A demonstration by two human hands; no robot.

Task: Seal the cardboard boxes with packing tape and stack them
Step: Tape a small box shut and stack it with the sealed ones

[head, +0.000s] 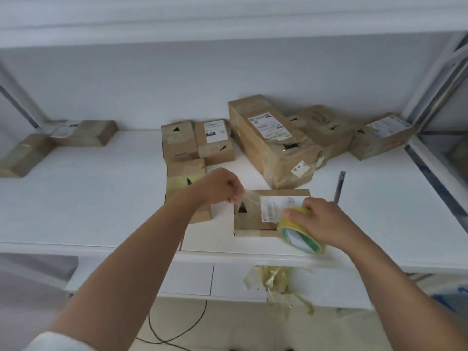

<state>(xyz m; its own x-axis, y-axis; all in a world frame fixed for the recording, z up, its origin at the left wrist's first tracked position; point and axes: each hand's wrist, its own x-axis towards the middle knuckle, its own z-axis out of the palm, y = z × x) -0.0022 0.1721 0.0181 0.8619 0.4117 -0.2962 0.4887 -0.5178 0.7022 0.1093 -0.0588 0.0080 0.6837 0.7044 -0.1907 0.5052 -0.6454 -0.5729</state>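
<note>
A small cardboard box (250, 225) with a white label lies near the front edge of the white shelf (101, 198). My right hand (326, 224) grips a yellowish roll of packing tape (298, 236) at the box's right end. My left hand (222, 186) pinches the free end of the clear tape strip (253, 201), which is stretched across the box top toward the roll. Another box with yellowish tape (184, 178) sits just behind my left hand.
Several more cardboard boxes stand behind: two small ones (197, 140), a long one (273, 140), others at the far right (379, 135) and far left (63, 138). A utility knife (339, 186) lies right of the box. Crumpled tape scraps (276, 282) hang off the shelf's front edge.
</note>
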